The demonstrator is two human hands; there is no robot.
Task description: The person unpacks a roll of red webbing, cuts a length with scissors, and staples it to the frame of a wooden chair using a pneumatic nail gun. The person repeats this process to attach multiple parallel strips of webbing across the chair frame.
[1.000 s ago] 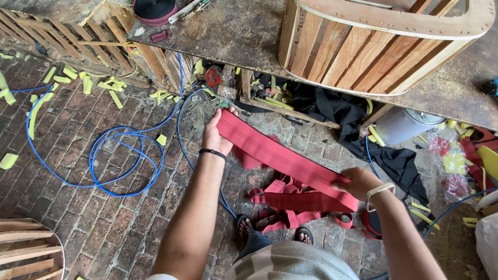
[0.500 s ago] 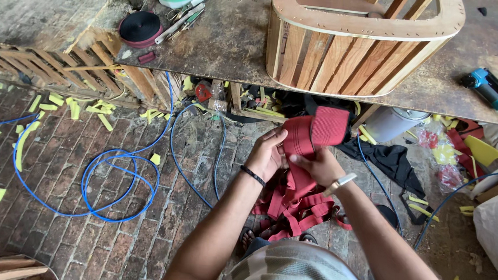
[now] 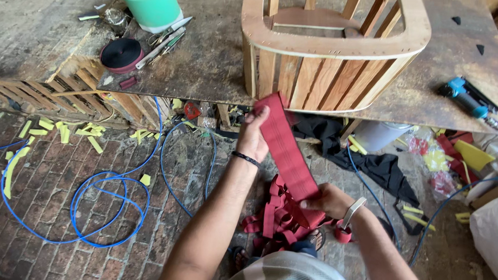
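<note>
Brick floor (image 3: 52,165) strewn with yellow foam scraps (image 3: 59,133) and a coiled blue hose (image 3: 98,206); worn workbench (image 3: 207,60) above carries a wooden chair frame (image 3: 331,48), green bucket (image 3: 152,7), dark tape roll (image 3: 121,55). Left hand (image 3: 253,136) pinches the red webbing strap (image 3: 285,150) near its top; right hand (image 3: 327,200) has fingers closed on its lower end, over a red strap pile (image 3: 273,225).
</note>
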